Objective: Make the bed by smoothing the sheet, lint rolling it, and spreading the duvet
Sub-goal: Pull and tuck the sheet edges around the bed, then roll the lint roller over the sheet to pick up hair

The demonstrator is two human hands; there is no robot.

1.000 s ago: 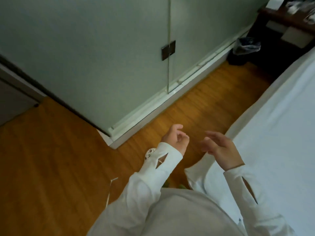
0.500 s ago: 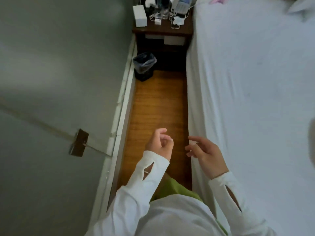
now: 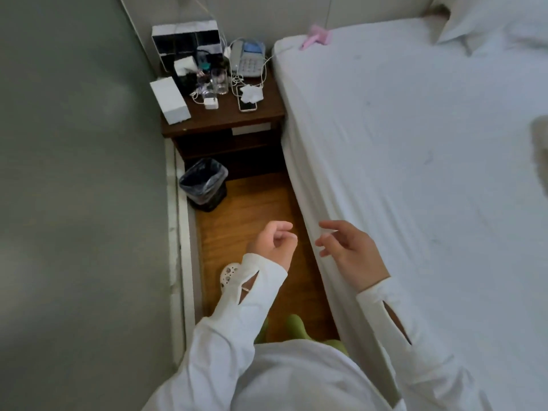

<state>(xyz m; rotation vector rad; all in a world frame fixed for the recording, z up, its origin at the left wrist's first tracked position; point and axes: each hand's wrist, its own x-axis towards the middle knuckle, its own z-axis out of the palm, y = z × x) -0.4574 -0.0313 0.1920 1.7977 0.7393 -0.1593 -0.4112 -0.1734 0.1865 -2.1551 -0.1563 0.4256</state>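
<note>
Beside one sheet (image 3: 415,143), two empty hands (image 3: 311,246).

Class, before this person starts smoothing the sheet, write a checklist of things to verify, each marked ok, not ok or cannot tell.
1. Both hands free: left hand curled and holding nothing, right hand relaxed. Ok.
2. Right hand within reach of the sheet: it is at the bed's edge. Ok.
3. Sheet clear of objects: pink item lies at its far corner. Not ok.
4. Lint roller at hand: none seen. Cannot tell.
5. Floor open ahead up to the bin. Ok.
</note>
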